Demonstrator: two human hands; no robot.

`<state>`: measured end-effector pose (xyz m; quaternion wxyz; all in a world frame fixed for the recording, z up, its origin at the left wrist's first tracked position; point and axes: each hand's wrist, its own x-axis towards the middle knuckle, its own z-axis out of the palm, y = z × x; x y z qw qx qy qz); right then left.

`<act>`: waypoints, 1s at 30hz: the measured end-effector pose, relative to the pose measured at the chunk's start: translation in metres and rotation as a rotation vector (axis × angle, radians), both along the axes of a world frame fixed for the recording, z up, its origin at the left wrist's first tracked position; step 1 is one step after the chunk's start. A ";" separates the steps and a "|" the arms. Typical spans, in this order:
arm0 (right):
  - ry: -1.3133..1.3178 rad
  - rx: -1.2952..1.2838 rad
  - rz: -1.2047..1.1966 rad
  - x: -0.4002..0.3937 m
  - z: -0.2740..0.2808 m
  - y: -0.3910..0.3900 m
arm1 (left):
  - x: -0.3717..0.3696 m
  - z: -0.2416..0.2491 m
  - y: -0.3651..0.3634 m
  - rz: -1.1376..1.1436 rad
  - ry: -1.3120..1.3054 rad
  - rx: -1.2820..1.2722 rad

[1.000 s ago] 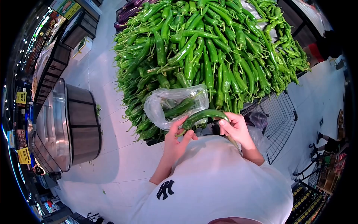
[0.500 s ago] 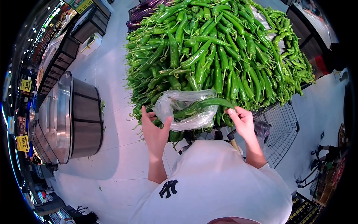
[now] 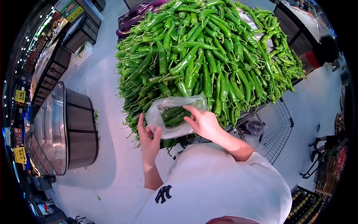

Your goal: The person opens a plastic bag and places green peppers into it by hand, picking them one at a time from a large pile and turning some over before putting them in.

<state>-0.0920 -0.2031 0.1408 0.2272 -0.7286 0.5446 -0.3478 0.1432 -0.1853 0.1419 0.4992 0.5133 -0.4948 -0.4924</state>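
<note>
Closest below, wears a white shirt (image 3: 223, 179) with a dark emblem (image 3: 163, 194) on the chest. Just past it, holds the left hand (image 3: 150, 143) upright at the near left rim of a see-through plastic bag (image 3: 174, 133), with thumb and index finger wide apart and another finger curled against the plastic. Poises the right hand (image 3: 204, 122) over the bag's right rim, palm down, with thumb and index finger well parted, pointing into the mouth and gripping nothing. Shows green peppers (image 3: 173, 116) lying inside the bag, between both hands, under a broad opening. Finds the bag set against the near left edge of a big pepper heap (image 3: 201, 56). To the right, meets a wire cart (image 3: 278, 115) close by the heap's edge, with a purplish bundle (image 3: 255, 127) inside. To the left, gets a wide strip of open floor (image 3: 123, 160) between the heap and a metal bin (image 3: 78, 127). Farther up, sees purple eggplants (image 3: 138, 16) at the heap's far left corner and, on its right, paler wrinkled peppers (image 3: 278, 48). Beyond that, glimpses a person in red and black (image 3: 312, 59).
</note>
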 end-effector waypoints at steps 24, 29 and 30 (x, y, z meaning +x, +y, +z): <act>-0.175 -0.222 0.500 0.042 -0.035 -0.025 | -0.008 -0.009 0.005 0.029 -0.029 -0.001; -0.146 -0.337 0.000 -0.037 -0.012 -0.002 | -0.007 -0.013 0.012 0.229 -0.173 -0.192; -0.026 -0.341 -0.166 -0.055 -0.027 -0.003 | -0.005 -0.017 0.015 0.282 -0.205 -0.290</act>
